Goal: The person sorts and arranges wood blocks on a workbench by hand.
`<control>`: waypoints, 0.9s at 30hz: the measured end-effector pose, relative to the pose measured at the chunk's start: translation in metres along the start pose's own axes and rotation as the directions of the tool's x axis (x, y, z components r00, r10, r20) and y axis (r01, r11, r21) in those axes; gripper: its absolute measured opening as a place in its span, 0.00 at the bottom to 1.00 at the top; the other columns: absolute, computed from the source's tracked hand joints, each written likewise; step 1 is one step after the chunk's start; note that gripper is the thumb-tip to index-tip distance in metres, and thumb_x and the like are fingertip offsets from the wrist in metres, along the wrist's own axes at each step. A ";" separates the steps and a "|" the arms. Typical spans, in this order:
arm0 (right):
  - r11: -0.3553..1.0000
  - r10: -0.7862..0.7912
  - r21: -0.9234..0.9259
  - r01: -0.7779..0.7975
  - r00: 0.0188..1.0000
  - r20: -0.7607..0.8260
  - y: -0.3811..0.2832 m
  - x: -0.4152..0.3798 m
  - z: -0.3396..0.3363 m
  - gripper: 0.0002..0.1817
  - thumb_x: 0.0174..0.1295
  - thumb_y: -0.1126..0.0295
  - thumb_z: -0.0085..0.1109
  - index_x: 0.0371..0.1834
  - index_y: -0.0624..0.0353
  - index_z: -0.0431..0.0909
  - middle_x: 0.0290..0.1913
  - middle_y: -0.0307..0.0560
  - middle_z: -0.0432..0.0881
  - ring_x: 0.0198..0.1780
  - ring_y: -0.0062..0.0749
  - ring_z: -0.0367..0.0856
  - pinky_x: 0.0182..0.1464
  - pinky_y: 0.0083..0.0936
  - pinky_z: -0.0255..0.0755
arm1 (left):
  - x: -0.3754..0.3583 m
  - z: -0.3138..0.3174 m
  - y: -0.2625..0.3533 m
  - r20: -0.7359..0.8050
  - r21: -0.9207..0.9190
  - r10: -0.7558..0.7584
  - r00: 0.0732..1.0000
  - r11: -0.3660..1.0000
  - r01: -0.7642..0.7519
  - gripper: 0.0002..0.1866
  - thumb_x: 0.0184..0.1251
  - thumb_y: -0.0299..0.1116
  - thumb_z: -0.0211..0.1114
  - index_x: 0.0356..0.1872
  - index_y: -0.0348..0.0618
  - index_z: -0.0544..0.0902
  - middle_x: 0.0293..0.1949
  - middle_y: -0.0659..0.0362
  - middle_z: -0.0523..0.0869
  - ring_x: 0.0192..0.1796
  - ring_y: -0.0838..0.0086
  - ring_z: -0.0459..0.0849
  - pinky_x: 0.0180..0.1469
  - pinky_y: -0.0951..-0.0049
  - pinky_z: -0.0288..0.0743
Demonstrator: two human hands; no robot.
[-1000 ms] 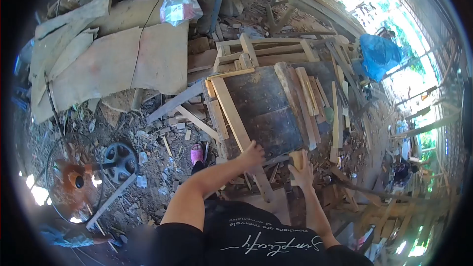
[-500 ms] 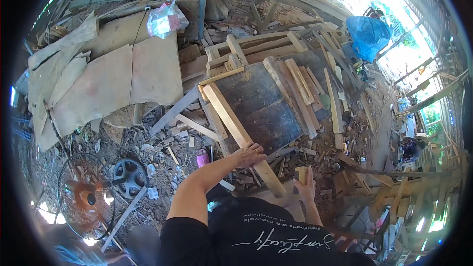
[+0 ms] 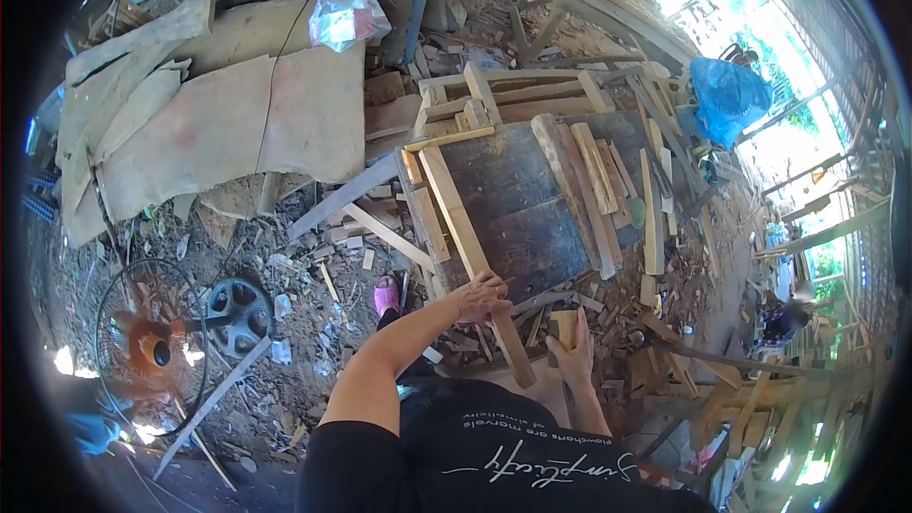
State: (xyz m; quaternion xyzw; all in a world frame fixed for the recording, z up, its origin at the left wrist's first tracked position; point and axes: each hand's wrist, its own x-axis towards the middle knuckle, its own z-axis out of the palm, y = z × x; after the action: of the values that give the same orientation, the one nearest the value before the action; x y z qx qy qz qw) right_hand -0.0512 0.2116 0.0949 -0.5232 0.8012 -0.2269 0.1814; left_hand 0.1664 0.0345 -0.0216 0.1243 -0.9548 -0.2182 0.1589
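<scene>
My left hand (image 3: 483,296) grips a long pale wooden plank (image 3: 459,223) that lies lengthwise along the left side of a dark work table (image 3: 518,209). The plank's near end sticks out past the table's front edge. My right hand (image 3: 573,353) holds a small wooden block (image 3: 565,325) upright just below the table's front edge, right of the plank's end. Several thinner wooden strips (image 3: 598,190) lie on the table's right half.
Large plywood sheets (image 3: 218,123) with a plastic bag (image 3: 349,14) lie at the back left. A rusty fan (image 3: 152,347) stands on the dirt floor at left among wood scraps. A blue tarp (image 3: 727,100) and timber piles crowd the right.
The view has swung slightly. My left hand has closed more firmly over the plank, and my right hand has kept the block near the table's front edge.
</scene>
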 end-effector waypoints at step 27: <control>0.927 -0.358 -0.072 0.369 0.924 0.132 -0.096 0.083 0.073 0.51 0.60 0.48 0.69 0.84 0.41 0.51 0.69 0.65 0.70 0.54 0.60 0.73 0.62 0.50 0.66 | -0.009 0.015 0.035 0.159 -0.773 -0.976 -0.151 -0.218 0.597 0.76 0.36 0.62 0.84 0.82 0.48 0.41 0.77 0.40 0.51 0.78 0.41 0.54 0.76 0.42 0.56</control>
State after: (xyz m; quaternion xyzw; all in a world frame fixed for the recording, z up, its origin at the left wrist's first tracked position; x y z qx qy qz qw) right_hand 0.0273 0.0890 0.0827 -0.6831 0.6881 -0.1873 0.1573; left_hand 0.1632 0.0733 -0.0209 0.7498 -0.3273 -0.5197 0.2461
